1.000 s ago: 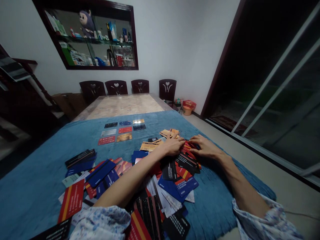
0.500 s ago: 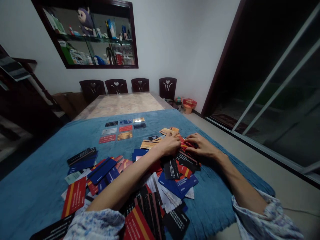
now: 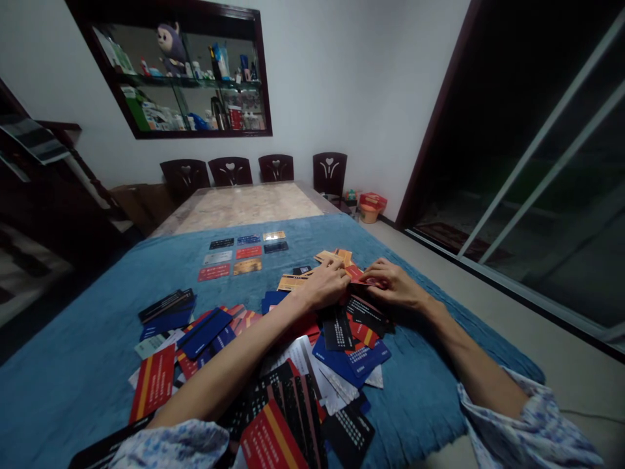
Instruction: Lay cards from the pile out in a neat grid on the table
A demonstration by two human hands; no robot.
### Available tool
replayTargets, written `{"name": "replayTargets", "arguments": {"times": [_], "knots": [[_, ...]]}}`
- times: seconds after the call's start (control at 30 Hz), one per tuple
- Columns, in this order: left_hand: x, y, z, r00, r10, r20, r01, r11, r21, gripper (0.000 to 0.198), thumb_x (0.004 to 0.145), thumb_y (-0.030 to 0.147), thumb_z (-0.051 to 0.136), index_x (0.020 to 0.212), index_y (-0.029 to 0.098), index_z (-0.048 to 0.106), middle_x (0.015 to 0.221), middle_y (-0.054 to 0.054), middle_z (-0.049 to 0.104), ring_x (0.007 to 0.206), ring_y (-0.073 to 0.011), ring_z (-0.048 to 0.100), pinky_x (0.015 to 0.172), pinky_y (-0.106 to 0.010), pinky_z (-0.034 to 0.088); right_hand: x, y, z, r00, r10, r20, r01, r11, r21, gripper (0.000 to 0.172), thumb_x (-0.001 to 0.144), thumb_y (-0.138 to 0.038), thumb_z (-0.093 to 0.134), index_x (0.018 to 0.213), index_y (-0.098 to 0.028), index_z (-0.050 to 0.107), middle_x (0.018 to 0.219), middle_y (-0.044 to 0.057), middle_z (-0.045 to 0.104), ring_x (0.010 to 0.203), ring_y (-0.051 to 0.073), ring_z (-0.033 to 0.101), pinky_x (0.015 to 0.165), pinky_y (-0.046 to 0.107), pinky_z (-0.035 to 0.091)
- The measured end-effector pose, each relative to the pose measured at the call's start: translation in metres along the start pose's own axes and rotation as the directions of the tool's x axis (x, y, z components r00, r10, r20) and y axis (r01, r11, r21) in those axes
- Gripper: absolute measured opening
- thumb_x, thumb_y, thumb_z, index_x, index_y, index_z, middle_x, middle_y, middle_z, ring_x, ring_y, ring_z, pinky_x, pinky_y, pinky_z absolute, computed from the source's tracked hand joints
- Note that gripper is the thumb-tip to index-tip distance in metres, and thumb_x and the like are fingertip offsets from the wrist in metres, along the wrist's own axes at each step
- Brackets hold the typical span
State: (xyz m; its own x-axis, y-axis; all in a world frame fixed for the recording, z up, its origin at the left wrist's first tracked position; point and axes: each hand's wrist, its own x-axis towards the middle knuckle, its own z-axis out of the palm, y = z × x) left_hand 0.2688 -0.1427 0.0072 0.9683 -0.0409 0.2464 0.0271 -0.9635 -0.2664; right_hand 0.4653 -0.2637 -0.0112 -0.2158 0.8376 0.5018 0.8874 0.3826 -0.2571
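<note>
As you face the far wall (image 3: 381,78), a dark sliding glass door (image 3: 561,163) occupies your right side. The surface (image 3: 244,205) extends away from you; its far end has a mottled stone pattern, and its near part lies beneath a blue cloth (image 3: 415,378). A framed wall recess (image 3: 205,135) with stocked glass shelves (image 3: 209,83) is set at upper left. Four dark chairs (image 3: 317,170) stand at the far end of the surface.

A loose pile of cards (image 3: 336,358) lies on the cloth in front of you, spreading to both sides of your left forearm (image 3: 244,355). It contains red, black, blue, white and yellow cards, overlapping at mixed angles. Beyond the pile and to the left, a card array (image 3: 249,252) lies flat in three rows: black, blue and gold at the back; silver, red and dark blue in the middle; red and gold at the front. These eight cards lie apart from the pile.

Your left hand (image 3: 327,284) is over the far right part of the pile, beside yellow cards (image 3: 293,281). Its fingers are curled; their tips are hidden, so you cannot tell whether they grip a card. Your right hand (image 3: 398,284) is just beside it. Its thumb and fingers pinch a red card (image 3: 360,281), located between the two hands.
</note>
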Motion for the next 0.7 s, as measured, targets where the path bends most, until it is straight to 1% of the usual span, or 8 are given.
{"name": "replayTargets", "arguments": {"times": [0.07,0.17,0.27,0.37,0.47,0.6,0.7], "knots": [[0.0,0.0,-0.002,0.998,-0.058,-0.004,0.058,0.997,-0.043,0.019,0.095,0.015,0.049,0.093,0.011,0.067,0.1,-0.013,0.071,0.107,-0.0259,0.057,0.096,-0.04,0.041,0.0,0.0,0.001,1.0,0.012,-0.022,-0.011,1.0,0.019,0.022,0.086,-0.019,0.054,0.094,-0.022,0.075,0.087,0.008,0.072,0.085,0.023,0.059,0.078,0.041,0.052],[0.0,-0.002,-0.003,0.989,-0.143,-0.024,0.138,0.978,-0.154,0.018,0.093,0.014,0.05,0.095,0.014,0.068,0.101,-0.012,0.07,0.11,-0.0249,0.055,0.096,-0.039,0.041,0.001,0.001,0.002,0.999,0.02,-0.035,-0.019,0.999,0.031,0.024,0.087,-0.019,0.053,0.095,-0.022,0.075,0.084,0.008,0.071,0.081,0.022,0.06,0.077,0.04,0.052],[0.001,-0.005,-0.003,0.977,-0.21,-0.028,0.195,0.942,-0.272,0.015,0.088,0.015,0.055,0.096,0.016,0.068,0.098,-0.011,0.07,0.108,-0.0255,0.055,0.093,-0.038,0.042,0.001,0.002,0.005,0.997,0.05,-0.056,-0.047,0.998,0.051,0.023,0.087,-0.02,0.055,0.098,-0.021,0.074,0.083,0.008,0.07,0.08,0.021,0.06,0.074,0.037,0.052],[0.002,-0.008,0.001,0.971,-0.24,-0.005,0.223,0.906,-0.359,0.017,0.081,0.015,0.061,0.097,0.016,0.068,0.094,-0.01,0.07,0.101,-0.026,0.058,0.088,-0.036,0.044,0.0,0.004,0.007,0.993,0.096,-0.062,-0.091,0.993,0.075,0.024,0.085,-0.021,0.058,0.103,-0.021,0.073,0.085,0.007,0.069,0.081,0.021,0.061,0.073,0.035,0.052],[0.002,-0.012,0.007,0.962,-0.271,-0.014,0.241,0.878,-0.414,0.022,0.078,0.012,0.06,0.098,0.016,0.069,0.095,-0.01,0.069,0.101,-0.0259,0.058,0.087,-0.035,0.045,0.0,0.005,0.008,0.989,0.14,-0.046,-0.136,0.987,0.086,0.025,0.083,-0.021,0.062,0.106,-0.02,0.072,0.084,0.007,0.067,0.078,0.02,0.062,0.072,0.034,0.052],[0.002,-0.014,0.013,0.959,-0.283,-0.035,0.239,0.864,-0.443,0.028,0.076,0.012,0.06,0.102,0.018,0.069,0.102,-0.01,0.068,0.103,-0.0262,0.059,0.09,-0.036,0.045,-0.002,0.007,0.01,0.982,0.186,-0.034,-0.182,0.978,0.102,0.029,0.082,-0.021,0.064,0.111,-0.021,0.07,0.089,0.006,0.065,0.08,0.019,0.063,0.075,0.034,0.053],[0.001,-0.014,0.013,0.957,-0.29,-0.031,0.247,0.862,-0.443,0.03,0.076,0.012,0.06,0.104,0.017,0.069,0.102,-0.011,0.068,0.102,-0.027,0.059,0.089,-0.038,0.046,-0.002,0.01,0.012,0.979,0.198,-0.041,-0.193,0.976,0.097,0.033,0.081,-0.02,0.064,0.114,-0.023,0.068,0.095,0.007,0.066,0.085,0.021,0.064,0.079,0.036,0.054]]}}
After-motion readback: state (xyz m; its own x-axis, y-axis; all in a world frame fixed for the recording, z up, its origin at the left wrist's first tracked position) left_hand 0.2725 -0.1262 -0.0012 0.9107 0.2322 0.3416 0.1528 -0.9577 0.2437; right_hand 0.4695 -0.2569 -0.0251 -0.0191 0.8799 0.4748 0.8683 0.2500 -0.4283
